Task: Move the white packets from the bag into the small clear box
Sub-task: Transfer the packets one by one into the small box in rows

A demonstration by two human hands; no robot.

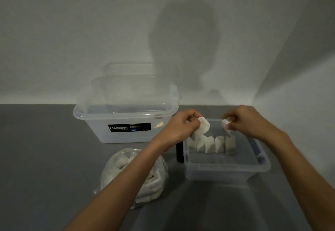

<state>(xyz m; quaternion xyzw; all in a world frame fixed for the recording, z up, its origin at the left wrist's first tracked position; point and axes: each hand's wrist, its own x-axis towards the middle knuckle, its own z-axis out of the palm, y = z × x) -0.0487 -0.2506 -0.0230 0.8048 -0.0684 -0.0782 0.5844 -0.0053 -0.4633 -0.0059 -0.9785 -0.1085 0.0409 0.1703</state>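
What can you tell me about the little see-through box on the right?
The small box is clear plastic, rectangular, with a thick rim and no lid on. It sits flat on the grey table, to the right of the bag. Inside, a row of white packets stands side by side. The left hand and right hand each hold one more above it. A black object stands by its left wall.

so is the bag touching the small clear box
Apart. The head view shows a strip of grey table between the bag and the small clear box.
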